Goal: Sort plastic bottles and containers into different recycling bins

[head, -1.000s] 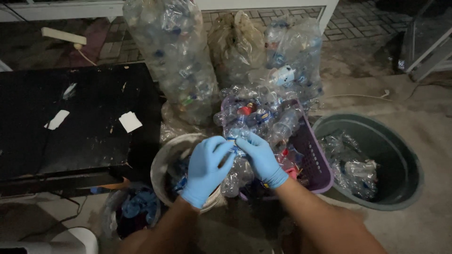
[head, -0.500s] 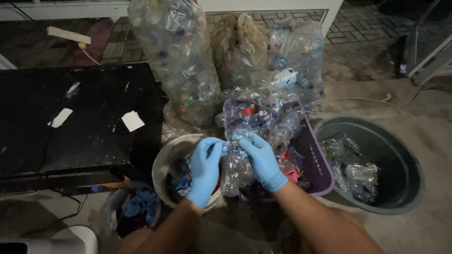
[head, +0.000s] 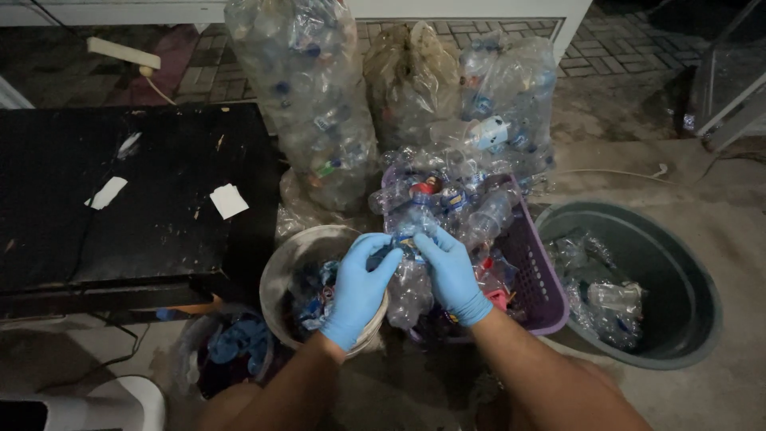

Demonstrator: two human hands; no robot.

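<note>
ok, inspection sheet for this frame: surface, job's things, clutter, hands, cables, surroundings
Surface: concrete floor, stained; black table at left with paper scraps.
Job's things: clear plastic bottle gripped by both hands over the purple basket of bottles.
Clutter: white bucket, grey tub with crushed bottles, bag of blue caps.
Hands: left hand and right hand, blue gloves, fingers closed on the bottle.
Cables: white cord on the floor.
Surroundings: three clear sacks of bottles, brick paving.

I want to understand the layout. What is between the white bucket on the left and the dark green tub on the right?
In the head view, a purple basket heaped with clear plastic bottles lies between white bucket and green tub.
</note>
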